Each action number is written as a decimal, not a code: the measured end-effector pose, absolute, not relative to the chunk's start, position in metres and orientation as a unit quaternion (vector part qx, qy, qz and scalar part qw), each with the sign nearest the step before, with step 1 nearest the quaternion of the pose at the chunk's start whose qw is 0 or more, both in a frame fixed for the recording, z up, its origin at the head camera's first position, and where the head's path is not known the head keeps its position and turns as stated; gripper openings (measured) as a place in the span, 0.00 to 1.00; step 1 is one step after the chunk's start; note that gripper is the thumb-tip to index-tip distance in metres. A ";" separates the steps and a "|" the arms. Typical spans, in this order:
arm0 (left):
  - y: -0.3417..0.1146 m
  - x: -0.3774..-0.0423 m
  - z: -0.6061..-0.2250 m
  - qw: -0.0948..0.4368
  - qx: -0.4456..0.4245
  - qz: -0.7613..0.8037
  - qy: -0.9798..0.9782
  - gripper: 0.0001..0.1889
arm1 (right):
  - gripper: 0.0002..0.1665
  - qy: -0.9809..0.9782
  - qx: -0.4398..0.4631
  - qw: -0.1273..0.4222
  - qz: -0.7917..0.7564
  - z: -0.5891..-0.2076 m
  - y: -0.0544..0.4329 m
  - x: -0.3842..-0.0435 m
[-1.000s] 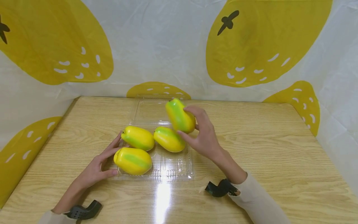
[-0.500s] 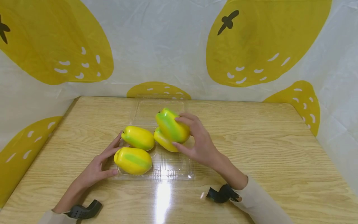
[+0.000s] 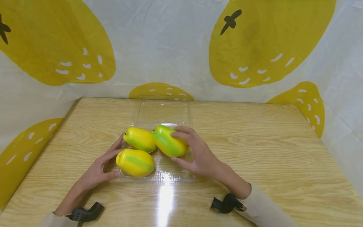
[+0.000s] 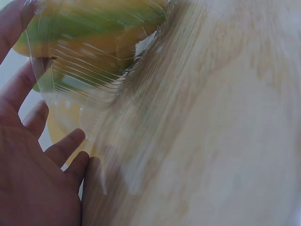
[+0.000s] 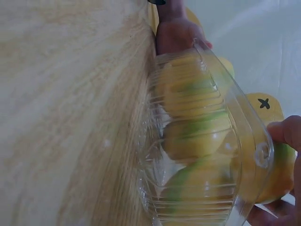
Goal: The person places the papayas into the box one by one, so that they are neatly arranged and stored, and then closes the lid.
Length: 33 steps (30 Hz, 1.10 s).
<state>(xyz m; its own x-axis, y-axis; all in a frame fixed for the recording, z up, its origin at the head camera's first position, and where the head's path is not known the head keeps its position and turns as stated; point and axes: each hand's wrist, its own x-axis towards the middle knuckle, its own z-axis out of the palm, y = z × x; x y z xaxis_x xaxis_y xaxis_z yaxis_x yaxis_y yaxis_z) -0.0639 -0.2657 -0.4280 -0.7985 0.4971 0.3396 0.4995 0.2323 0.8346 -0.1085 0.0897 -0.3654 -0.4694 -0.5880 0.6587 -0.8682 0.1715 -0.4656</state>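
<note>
My right hand (image 3: 201, 154) grips a yellow-green papaya (image 3: 170, 142), thumb near and fingers across its far right side. It sits over the clear plastic clamshell box (image 3: 181, 179) and hides another papaya (image 5: 202, 188), visible through the box wall in the right wrist view. In the box's left half lie two more, a back papaya (image 3: 139, 139) and a front papaya (image 3: 135, 163). My left hand (image 3: 97, 170) rests along the box's left side, fingers spread and holding no fruit. The left wrist view shows its fingers (image 4: 70, 143) loosely extended beside the plastic.
The box's transparent lid (image 3: 163, 112) lies folded back toward the rear edge of the wooden table (image 3: 269, 151). Behind hangs a white cloth (image 3: 161, 47) printed with yellow fruit. A black strap mount (image 3: 86, 212) sits on each wrist.
My right hand has brought its papaya down and to the left, from above the box's back right to over the papaya there, now covered in the head view. My left hand stays put.
</note>
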 end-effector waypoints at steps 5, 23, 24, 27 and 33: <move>-0.265 -0.064 -0.428 -0.002 -0.311 -0.537 -0.784 0.34 | 0.38 -0.755 0.500 0.141 0.401 -0.366 0.090 -0.104; -0.266 -0.064 -0.427 -0.020 -0.295 -0.540 -0.788 0.35 | 0.38 -0.780 0.523 0.123 0.320 -0.384 0.096 -0.099; -0.266 -0.064 -0.427 -0.021 -0.295 -0.540 -0.788 0.35 | 0.38 -0.782 0.521 0.118 0.320 -0.384 0.096 -0.099; -0.266 -0.064 -0.427 -0.024 -0.298 -0.539 -0.787 0.36 | 0.38 -0.789 0.516 0.107 0.316 -0.386 0.096 -0.098; -0.265 -0.064 -0.426 -0.021 -0.296 -0.541 -0.787 0.35 | 0.38 -0.796 0.512 0.090 0.310 -0.386 0.096 -0.098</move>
